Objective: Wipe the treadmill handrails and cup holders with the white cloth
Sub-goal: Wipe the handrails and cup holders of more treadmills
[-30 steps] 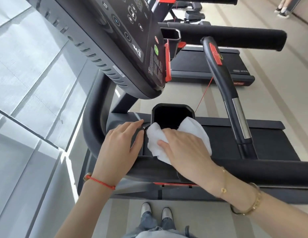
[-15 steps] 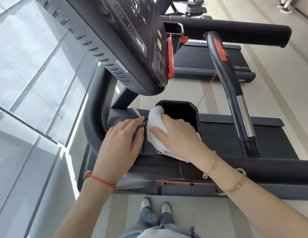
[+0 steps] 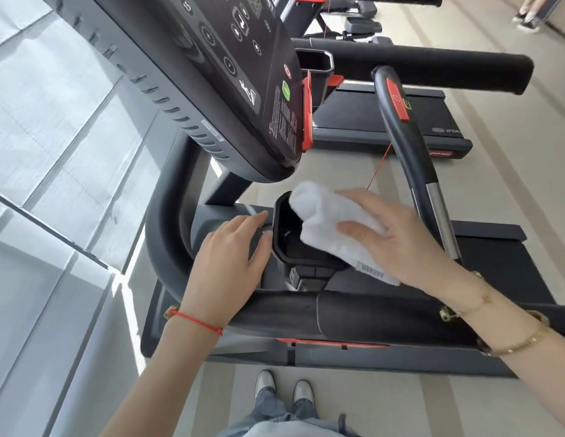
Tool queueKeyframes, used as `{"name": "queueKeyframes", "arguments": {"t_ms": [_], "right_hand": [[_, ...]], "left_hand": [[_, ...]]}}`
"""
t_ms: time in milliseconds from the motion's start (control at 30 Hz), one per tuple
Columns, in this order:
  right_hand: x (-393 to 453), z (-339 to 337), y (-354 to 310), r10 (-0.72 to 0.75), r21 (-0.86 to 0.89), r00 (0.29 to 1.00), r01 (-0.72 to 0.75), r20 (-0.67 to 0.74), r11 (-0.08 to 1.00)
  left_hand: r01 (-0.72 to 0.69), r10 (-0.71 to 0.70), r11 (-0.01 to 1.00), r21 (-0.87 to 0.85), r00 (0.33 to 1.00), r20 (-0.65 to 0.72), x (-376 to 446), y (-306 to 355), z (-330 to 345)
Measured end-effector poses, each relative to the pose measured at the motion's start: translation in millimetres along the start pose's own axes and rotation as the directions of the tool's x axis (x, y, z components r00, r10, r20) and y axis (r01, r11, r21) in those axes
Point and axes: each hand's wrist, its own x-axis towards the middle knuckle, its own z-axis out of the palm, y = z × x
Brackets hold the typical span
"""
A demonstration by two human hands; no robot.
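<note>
Fingers (image 3: 353, 230) of the right hand (image 3: 398, 238) pinch the white cloth (image 3: 325, 216) over the cup holder (image 3: 282, 247)

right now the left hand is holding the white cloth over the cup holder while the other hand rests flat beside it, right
Not quite: the head view shows the right hand holding the white cloth over the cup holder. The left hand is the one resting flat beside it, fingers straight, holding nothing.
</note>
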Motion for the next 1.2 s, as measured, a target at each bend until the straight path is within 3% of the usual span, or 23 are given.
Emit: {"name": "queueKeyframes", "arguments": {"t_ms": [67,100,233,300,500,700,900,1200], "right_hand": [[16.6,-7.1,3.6,-0.060,-0.070,0.989,0.050,-0.138,0.996],[27.0,-6.2,4.6,-0.086,-0.116,0.987,0.070,-0.132,0.991],[60.6,25.3,10.3,-0.020,-0.270,0.977,0.079,0.213,0.960],[63.5,37.6,13.7,-0.030,-0.329,0.962,0.123,0.272,0.936],[42.8,24.1,25.7,-0.090,-0.281,0.966,0.158,0.241,0.947],[41.8,18.8,23.4,-0.119,-0.420,0.991,0.136,0.066,0.897],[68.6,33.5,30.4,-0.158,-0.471,0.953,0.267,0.259,0.840],[56.5,10.6,48.8,0.001,-0.449,0.988,0.071,0.158,0.891]], "left_hand": [[0.016,-0.016,1.000,-0.007,1.000,-0.004,4.3,2.8,1.7],[0.024,-0.024,1.000,-0.010,1.000,0.001,6.5,3.6,2.5],[0.050,-0.050,0.999,-0.010,0.998,0.035,12.5,5.4,6.6],[0.053,-0.052,0.999,-0.008,0.997,0.050,13.4,6.5,9.1],[0.057,-0.056,0.998,-0.020,0.997,0.054,12.5,5.4,12.2],[0.060,-0.059,0.998,-0.013,0.997,0.048,12.9,5.3,13.0],[0.051,-0.051,0.999,-0.008,0.998,0.042,12.6,5.4,13.1],[0.058,-0.057,0.998,-0.021,0.997,0.043,12.4,5.0,14.0]]}}
